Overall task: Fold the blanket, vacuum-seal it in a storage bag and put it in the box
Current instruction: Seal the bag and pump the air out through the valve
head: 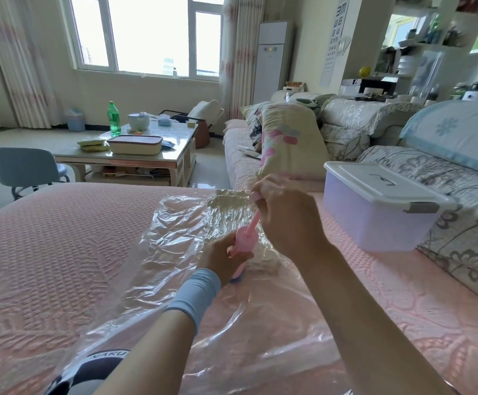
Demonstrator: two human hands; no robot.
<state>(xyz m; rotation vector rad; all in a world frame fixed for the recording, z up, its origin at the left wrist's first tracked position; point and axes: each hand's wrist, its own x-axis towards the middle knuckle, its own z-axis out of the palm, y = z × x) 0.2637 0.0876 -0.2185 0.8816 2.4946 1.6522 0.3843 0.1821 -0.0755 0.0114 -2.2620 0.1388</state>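
Left hand (pixel 220 259) grips the pink pump (pixel 245 239), right hand (pixel 286 218) its plunger (pixel 254 220); blanket (pixel 229 199) sits inside the storage bag (pixel 172 240); box (pixel 374 223) lidded.

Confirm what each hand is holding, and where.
Left hand grips the pink hand pump by its barrel; right hand grips the handle atop its plunger rod.

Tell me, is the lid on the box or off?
On. The white lid sits flat across the top of the box, covering it.

Bright daylight from a blown-out window (pixel 146 32) far beyond the left hand (pixel 220 260) and right hand (pixel 286 215); glare on the bag (pixel 175 223) beneath them; edges bend.
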